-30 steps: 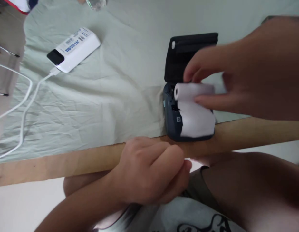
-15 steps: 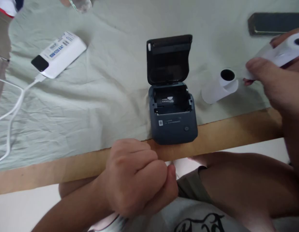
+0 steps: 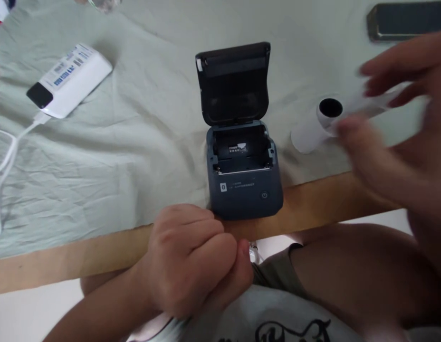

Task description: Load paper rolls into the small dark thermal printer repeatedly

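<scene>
A small dark blue label printer (image 3: 246, 194) sits at the table's front edge with its black lid (image 3: 234, 83) raised. Its paper bay shows no roll. My left hand (image 3: 197, 259) is curled into a fist just below the printer's left corner; whatever its fingers may hold is hidden. To the right, my right hand (image 3: 395, 118) is blurred, with thumb and fingers spread. It hovers over a white paper roll (image 3: 306, 130) with a dark core and a second white roll (image 3: 379, 102), which lies partly hidden behind the fingers.
A white power bank (image 3: 72, 83) with a plugged-in white cable (image 3: 8, 166) lies at left on the pale green cloth (image 3: 152, 109). A dark oblong case (image 3: 407, 21) is at the far right. A brown strip (image 3: 99, 251) runs along the front edge.
My right hand has let go of the white roll it held and spread its fingers, moving left. My left fist is unchanged. The view has shifted slightly.
</scene>
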A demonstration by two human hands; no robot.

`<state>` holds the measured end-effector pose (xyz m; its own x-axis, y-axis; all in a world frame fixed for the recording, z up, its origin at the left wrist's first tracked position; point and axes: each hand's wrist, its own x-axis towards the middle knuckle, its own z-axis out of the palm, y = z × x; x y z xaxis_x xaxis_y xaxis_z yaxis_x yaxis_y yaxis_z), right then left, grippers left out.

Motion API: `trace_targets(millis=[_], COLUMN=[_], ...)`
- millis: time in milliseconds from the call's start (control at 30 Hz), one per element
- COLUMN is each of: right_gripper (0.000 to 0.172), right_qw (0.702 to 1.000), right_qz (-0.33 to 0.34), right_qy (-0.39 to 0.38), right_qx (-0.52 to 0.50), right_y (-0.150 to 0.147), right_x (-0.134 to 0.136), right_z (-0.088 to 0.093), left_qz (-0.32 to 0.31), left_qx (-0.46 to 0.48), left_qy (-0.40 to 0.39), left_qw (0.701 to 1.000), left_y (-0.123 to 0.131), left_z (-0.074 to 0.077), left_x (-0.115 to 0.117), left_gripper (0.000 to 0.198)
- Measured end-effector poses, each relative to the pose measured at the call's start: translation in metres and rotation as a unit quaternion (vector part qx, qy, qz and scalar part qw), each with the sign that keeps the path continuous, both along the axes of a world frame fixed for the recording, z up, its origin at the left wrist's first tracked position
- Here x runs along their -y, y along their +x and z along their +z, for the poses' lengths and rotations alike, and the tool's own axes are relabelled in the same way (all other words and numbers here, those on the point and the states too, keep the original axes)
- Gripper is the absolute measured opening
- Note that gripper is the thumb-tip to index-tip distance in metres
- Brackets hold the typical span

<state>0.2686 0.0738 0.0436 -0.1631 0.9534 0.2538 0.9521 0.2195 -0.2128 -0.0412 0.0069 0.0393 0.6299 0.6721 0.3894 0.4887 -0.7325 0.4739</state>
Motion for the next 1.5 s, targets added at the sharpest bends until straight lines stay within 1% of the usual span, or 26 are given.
trace_targets(millis=[33,67,167,233,300,367,433,500,600,700,800,867,967,1000,1033,1067,1167,1200,1267,1367,1433,1500], right_gripper=[0.066,0.064,0.059,0.053,0.049,0.053,0.058,0.055,0.048,0.045,0.043,0.045,0.043,0.041,0.042,0.044,0.047,0.046,0.046,0.054,0.057,0.059], right_qw=[1.000,0.999,0.997,0.997,0.997,0.998,0.995,0.991,0.988,0.991,0.995,0.994,0.992,0.991,0.990,0.989,0.966,0.959,0.950,0.947,0.948,0.951], right_qz=[0.019,0.017,-0.019,-0.036,-0.048,-0.067,-0.081,-0.082,-0.070,-0.053,-0.019,0.003,0.006,0.021,0.048,0.091,0.233,0.261,0.296,0.312,0.308,0.297], right_qy=[-0.012,-0.012,-0.025,-0.032,-0.019,-0.012,-0.029,-0.066,-0.121,-0.119,-0.096,-0.098,-0.127,-0.132,-0.126,-0.111,-0.054,-0.042,-0.029,-0.011,-0.005,-0.018], right_qx=[0.020,0.044,0.073,0.063,0.050,0.014,-0.048,-0.083,-0.065,-0.027,-0.027,-0.039,-0.024,-0.025,-0.033,-0.047,-0.095,-0.100,-0.097,-0.083,-0.077,-0.087], right_y=[-0.012,-0.022,-0.038,-0.037,-0.034,-0.031,-0.030,-0.030,-0.029,-0.028,-0.030,-0.032,-0.032,-0.030,-0.027,-0.023,-0.008,-0.004,0.003,0.010,0.012,0.012], right_x=[0.000,-0.001,-0.010,-0.015,-0.018,-0.019,-0.020,-0.022,-0.023,-0.020,-0.012,-0.010,-0.013,-0.016,-0.020,-0.023,-0.030,-0.030,-0.031,-0.030,-0.031,-0.030], right_z=[0.002,0.004,0.002,0.000,-0.002,-0.002,-0.002,-0.002,-0.002,-0.001,0.001,0.000,-0.008,-0.012,-0.018,-0.023,-0.039,-0.042,-0.046,-0.045,-0.044,-0.043], left_qz=[-0.002,-0.002,0.002,0.008,0.011,0.013,0.014,0.014,0.005,0.000,-0.007,-0.013,-0.013,-0.012,-0.011,-0.007,0.002,0.002,-0.001,0.007,0.005,0.002], left_qx=[-0.004,-0.008,-0.008,-0.001,0.004,0.005,0.002,0.002,0.003,0.008,0.013,0.015,0.011,0.012,0.012,0.007,-0.001,-0.002,0.007,-0.002,-0.001,0.006], left_qy=[-0.001,-0.002,-0.006,0.001,0.009,0.008,0.000,-0.006,-0.003,0.001,-0.001,-0.005,-0.010,-0.006,-0.003,-0.003,-0.004,-0.004,0.003,-0.003,0.001,0.004], left_qw=[1.000,1.000,1.000,1.000,1.000,1.000,1.000,1.000,1.000,1.000,1.000,1.000,1.000,1.000,1.000,1.000,1.000,1.000,1.000,1.000,1.000,1.000], left_y=[0.000,0.000,-0.001,-0.002,-0.003,-0.004,-0.005,-0.006,-0.006,-0.006,-0.005,-0.005,-0.006,-0.007,-0.007,-0.007,-0.006,-0.005,-0.004,-0.004,-0.004,-0.004], left_z=[0.000,-0.001,-0.003,-0.005,-0.006,-0.007,-0.006,-0.005,-0.002,-0.001,-0.001,-0.001,0.000,0.000,0.000,0.000,-0.001,-0.002,-0.003,-0.003,-0.004,-0.005], left_x=[0.000,0.000,0.001,0.001,0.001,0.001,0.002,0.003,0.004,0.003,0.001,0.001,0.001,0.002,0.002,0.003,0.003,0.003,0.004,0.005,0.005,0.004], left_gripper=[0.047,0.047,0.048,0.047,0.047,0.047,0.047,0.047,0.047,0.047,0.048,0.048,0.048,0.048,0.048,0.048,0.048,0.048,0.048,0.048,0.048,0.048])
